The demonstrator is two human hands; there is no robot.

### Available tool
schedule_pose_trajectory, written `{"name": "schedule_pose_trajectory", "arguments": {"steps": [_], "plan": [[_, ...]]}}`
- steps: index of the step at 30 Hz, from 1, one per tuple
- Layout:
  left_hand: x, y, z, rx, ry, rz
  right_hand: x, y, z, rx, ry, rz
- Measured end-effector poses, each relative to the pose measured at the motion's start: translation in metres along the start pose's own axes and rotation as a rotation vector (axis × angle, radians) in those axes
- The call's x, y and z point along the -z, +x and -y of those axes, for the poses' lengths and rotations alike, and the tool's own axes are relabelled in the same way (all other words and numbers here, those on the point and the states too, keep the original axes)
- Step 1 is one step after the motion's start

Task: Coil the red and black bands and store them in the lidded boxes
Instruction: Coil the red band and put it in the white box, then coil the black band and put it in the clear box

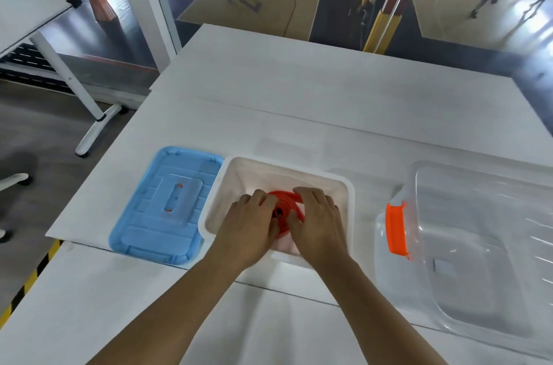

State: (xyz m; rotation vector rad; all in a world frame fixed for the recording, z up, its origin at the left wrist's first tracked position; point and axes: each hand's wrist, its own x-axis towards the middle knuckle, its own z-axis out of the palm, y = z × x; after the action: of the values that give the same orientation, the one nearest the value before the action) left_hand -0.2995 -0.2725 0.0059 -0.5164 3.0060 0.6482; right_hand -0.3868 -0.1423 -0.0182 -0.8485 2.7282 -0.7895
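A coiled red band [285,201] lies inside the open white box [348,194] at the table's middle. My left hand [250,225] and my right hand [317,224] both reach into the box and press on the coil from either side, fingers curled over it. Something dark shows at the coil's centre, between my fingers. The box's blue lid [161,209] lies flat on the table just left of the box. No separate black band is visible.
A clear plastic box [478,251] with an orange latch [396,230] stands at the right. The white table [299,101] stretches beyond the boxes. Another table's leg [89,113] stands on the floor at the left, past yellow-black edge tape [30,278].
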Motion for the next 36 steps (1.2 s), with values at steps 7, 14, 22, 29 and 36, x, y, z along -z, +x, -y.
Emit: {"name": "schedule_pose_trajectory", "arguments": {"steps": [7,14,22,29,36], "plan": [[0.017,-0.053,-0.043,-0.121,0.047,-0.171,0.046,-0.058,0.002,0.109,0.065,-0.147],[0.0,-0.115,-0.106,-0.154,0.066,-0.137,0.097,-0.146,-0.017,0.05,0.12,-0.199],[-0.049,-0.191,-0.181,-0.147,0.024,-0.03,0.13,-0.254,-0.084,-0.047,0.109,-0.184],[-0.129,-0.253,-0.236,-0.236,0.047,0.06,0.132,-0.338,-0.157,-0.15,0.035,-0.096],[-0.198,-0.297,-0.264,-0.304,0.059,0.178,0.118,-0.409,-0.222,-0.246,-0.032,-0.005]]}}
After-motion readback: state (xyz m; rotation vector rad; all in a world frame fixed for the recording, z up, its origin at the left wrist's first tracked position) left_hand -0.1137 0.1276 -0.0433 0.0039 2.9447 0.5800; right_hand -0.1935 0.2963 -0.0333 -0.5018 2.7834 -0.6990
